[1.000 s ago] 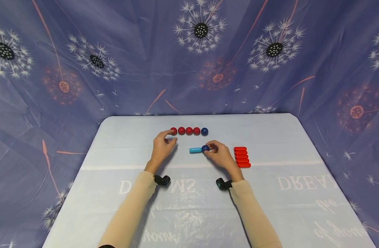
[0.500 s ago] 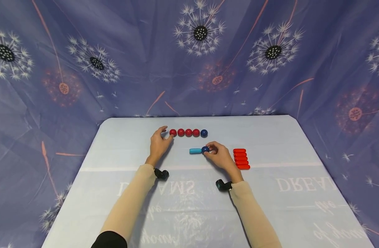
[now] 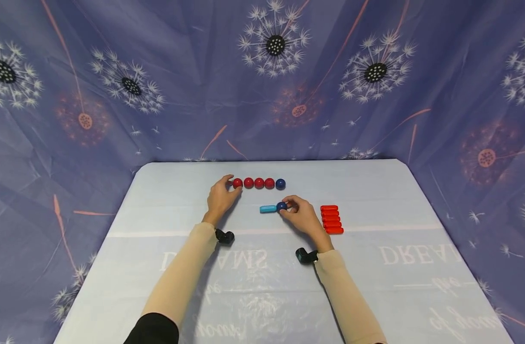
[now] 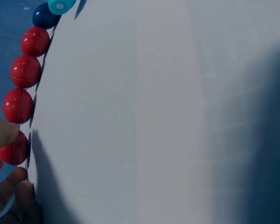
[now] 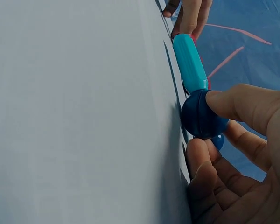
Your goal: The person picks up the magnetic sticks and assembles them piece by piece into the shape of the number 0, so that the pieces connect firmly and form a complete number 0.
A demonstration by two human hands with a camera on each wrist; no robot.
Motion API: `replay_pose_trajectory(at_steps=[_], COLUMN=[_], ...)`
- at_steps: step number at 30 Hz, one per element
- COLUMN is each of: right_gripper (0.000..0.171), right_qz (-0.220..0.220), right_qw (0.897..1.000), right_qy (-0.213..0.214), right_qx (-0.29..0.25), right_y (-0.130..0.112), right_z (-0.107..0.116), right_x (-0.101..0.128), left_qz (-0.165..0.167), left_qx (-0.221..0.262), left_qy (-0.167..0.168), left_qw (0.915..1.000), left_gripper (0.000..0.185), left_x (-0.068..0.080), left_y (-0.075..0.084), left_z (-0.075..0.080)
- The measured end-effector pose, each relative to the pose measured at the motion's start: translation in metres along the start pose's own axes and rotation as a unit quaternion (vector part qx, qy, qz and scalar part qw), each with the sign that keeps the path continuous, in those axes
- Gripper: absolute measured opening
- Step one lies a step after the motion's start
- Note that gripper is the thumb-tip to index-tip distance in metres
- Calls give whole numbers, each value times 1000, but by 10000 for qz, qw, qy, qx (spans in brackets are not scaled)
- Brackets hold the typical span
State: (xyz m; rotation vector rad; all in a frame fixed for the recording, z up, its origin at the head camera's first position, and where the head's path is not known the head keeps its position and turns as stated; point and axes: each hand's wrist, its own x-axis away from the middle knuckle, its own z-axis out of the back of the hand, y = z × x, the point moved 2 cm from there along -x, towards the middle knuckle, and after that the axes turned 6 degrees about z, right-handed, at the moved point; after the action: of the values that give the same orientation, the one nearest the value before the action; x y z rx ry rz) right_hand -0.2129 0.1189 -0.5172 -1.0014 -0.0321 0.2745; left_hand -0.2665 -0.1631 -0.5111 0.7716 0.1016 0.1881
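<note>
A row of red balls (image 3: pixel 253 183) ends on the right in a dark blue ball (image 3: pixel 280 183) at the table's far middle. My left hand (image 3: pixel 231 185) pinches the leftmost red ball (image 3: pixel 238 183) between thumb and curled fingers. The left wrist view shows that ball (image 4: pixel 14 149) under my thumb (image 4: pixel 1 134). My right hand (image 3: pixel 288 207) pinches a second dark blue ball (image 3: pixel 281 206) that sits against the right end of a cyan bar (image 3: pixel 268 209). In the right wrist view that ball (image 5: pixel 200 114) touches the cyan bar (image 5: pixel 190 63).
Several red bars (image 3: pixel 331 219) lie stacked side by side just right of my right hand. The pale blue table cover (image 3: pixel 374 191) is ringed at the back and sides by a purple dandelion-print cloth (image 3: pixel 159 95).
My left index finger lifted off the end red ball, and the hand now curls round its left side. The right hand has kept its hold on the blue ball.
</note>
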Motion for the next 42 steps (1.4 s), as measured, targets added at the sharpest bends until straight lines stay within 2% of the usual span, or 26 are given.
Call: replay_pose_trajectory(at_steps=[14, 20, 24, 32, 36, 42], right_gripper=[29, 29, 29, 30, 31, 32], right_qz=[115, 82, 46, -18, -36, -119], right_qw=[9999, 9999, 10000, 10000, 10000, 9999], right_qy=[33, -29, 7, 57, 47, 72], right_qx=[17, -54, -26, 4, -1, -4], right_y=[-1, 1, 2, 3, 3, 3], right_z=[1, -3, -3, -2, -1, 1], right_x=[0, -1, -1, -1, -1, 1], left_qz=[42, 75, -115, -456, -527, -521], left_qx=[-47, 288, 579, 1142, 1424, 1460], left_qy=[28, 157, 281, 610, 592, 475], left_qw=[10000, 9994, 9979, 9905, 9866, 9868], left_gripper=[44, 42, 40, 39, 40, 39], left_x=[0, 5, 14, 43, 55, 69], left_y=[0, -4, -1, 8, 7, 1], left_z=[0, 4, 3, -5, -7, -9])
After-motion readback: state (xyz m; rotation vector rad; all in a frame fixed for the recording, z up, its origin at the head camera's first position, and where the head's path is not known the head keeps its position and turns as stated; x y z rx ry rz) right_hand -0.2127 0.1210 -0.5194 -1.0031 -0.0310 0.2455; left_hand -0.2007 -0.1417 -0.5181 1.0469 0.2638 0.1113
